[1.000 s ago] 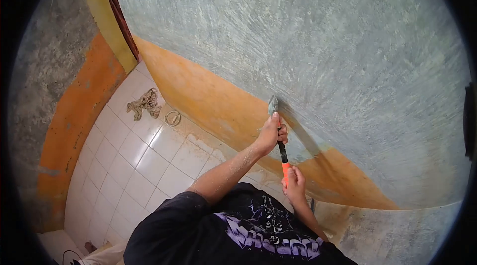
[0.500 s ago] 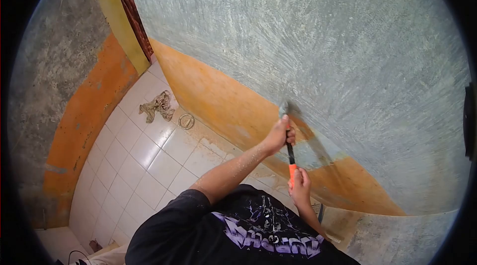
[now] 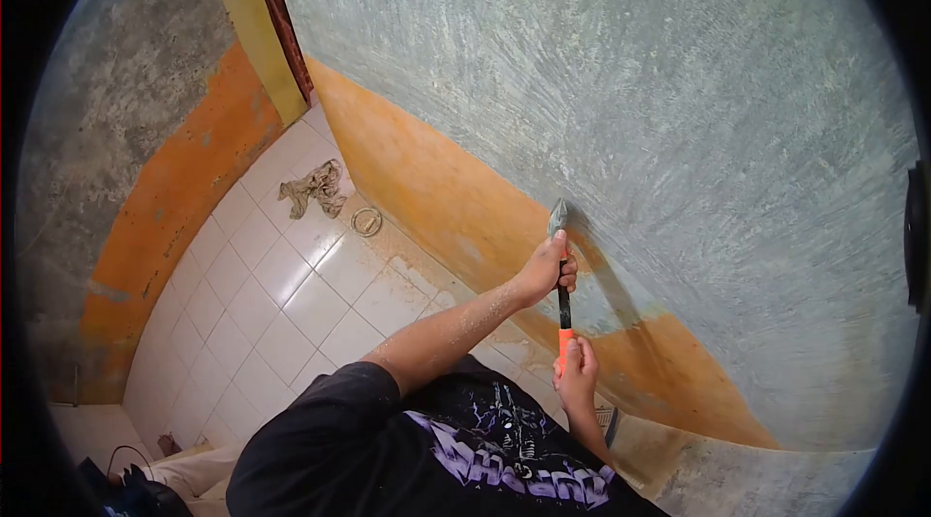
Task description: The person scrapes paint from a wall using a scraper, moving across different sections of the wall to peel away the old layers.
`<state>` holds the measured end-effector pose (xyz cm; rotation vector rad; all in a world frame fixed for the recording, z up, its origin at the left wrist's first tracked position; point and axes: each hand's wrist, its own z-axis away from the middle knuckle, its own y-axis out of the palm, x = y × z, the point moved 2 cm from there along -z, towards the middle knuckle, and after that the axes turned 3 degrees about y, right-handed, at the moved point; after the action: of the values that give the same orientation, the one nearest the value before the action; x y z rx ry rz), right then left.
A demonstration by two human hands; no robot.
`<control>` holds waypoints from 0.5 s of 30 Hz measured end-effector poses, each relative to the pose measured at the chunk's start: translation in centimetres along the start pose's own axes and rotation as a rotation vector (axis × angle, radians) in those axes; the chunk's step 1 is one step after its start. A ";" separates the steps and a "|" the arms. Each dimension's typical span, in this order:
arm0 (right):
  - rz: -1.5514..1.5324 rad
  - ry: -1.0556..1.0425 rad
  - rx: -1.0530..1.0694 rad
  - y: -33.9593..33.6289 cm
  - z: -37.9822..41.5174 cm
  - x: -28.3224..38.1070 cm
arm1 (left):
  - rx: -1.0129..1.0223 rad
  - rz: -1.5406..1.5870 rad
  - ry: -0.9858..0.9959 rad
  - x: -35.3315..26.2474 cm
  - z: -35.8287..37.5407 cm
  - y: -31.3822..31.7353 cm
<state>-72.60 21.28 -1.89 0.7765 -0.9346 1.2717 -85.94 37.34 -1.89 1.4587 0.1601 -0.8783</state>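
Note:
My left hand (image 3: 549,271) is closed round the upper part of a scraper-like tool (image 3: 565,308) with a black shaft and orange handle. My right hand (image 3: 577,371) grips the orange handle lower down. Beyond my left hand, the tool's grey pointed head (image 3: 558,216) is at the rough grey wall (image 3: 679,129), close to the top edge of the orange painted band (image 3: 427,168). A shadow falls beside it. Pale specks cover my left forearm.
On the white tiled floor (image 3: 315,313) lie a crumpled cloth (image 3: 312,189) and a ring-shaped object (image 3: 367,221). Dusty debris runs along the wall's foot. A yellow post (image 3: 254,22) stands at upper left. Part of another person (image 3: 184,473) shows at lower left.
The view has tilted slightly. The tool's head, blurred before, now looks sharp. My right hand and the handle sit a little lower in the view; both hands keep their hold.

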 end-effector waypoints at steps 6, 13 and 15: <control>-0.059 -0.036 0.033 -0.7 -1.1 -1.0 | -0.047 -0.087 0.096 0.8 -0.9 -0.1; -0.032 0.005 0.015 -1.7 -0.3 0.7 | -0.081 -0.021 0.047 1.2 -0.8 1.1; -0.035 -0.001 0.008 -1.7 0.0 0.6 | -0.056 -0.042 0.050 1.1 -0.7 1.1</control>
<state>-70.93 21.33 -1.29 0.7966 -0.9128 1.2455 -84.26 37.35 -1.78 1.4301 0.2513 -0.8655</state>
